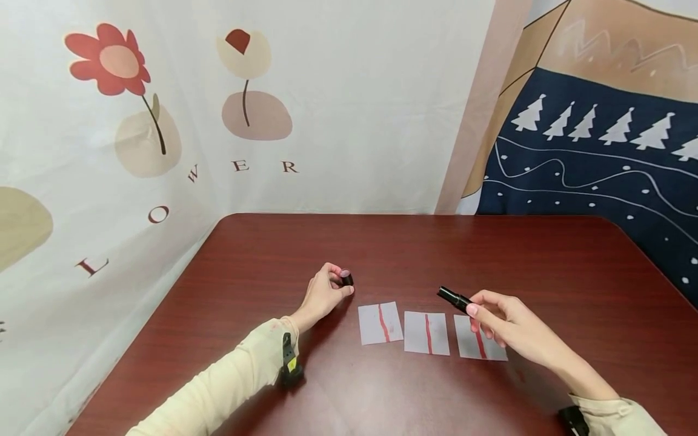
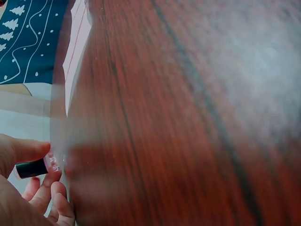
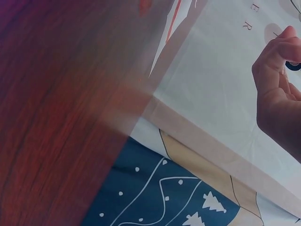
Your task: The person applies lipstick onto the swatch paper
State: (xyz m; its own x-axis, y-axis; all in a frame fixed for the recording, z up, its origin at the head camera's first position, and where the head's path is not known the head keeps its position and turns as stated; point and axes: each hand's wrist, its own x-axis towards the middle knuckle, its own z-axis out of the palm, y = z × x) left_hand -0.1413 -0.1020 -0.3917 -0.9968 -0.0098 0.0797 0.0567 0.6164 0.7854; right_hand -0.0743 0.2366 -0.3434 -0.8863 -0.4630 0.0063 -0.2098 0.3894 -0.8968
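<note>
My left hand (image 1: 323,292) pinches a short black cap (image 1: 347,279) with a pinkish end between thumb and fingers, low over the table left of the papers. In the left wrist view the cap (image 2: 31,169) lies sideways in the fingertips. A slim black lipstick tube (image 1: 454,298) is held by my right hand (image 1: 515,327), its stepped, narrower end pointing up and left. In the right wrist view my curled fingers hide most of the tube. Below it, three white paper squares lie in a row: left (image 1: 373,324), middle (image 1: 415,333) and right (image 1: 463,339). Each bears one red stroke; the right hand partly overlaps the rightmost.
The dark red wooden table (image 1: 262,254) has rounded far corners. Behind it hangs a pale cloth (image 1: 360,121) with printed flowers and letters, and a navy cloth (image 1: 578,169) with white trees at the right. Both wrists wear black straps.
</note>
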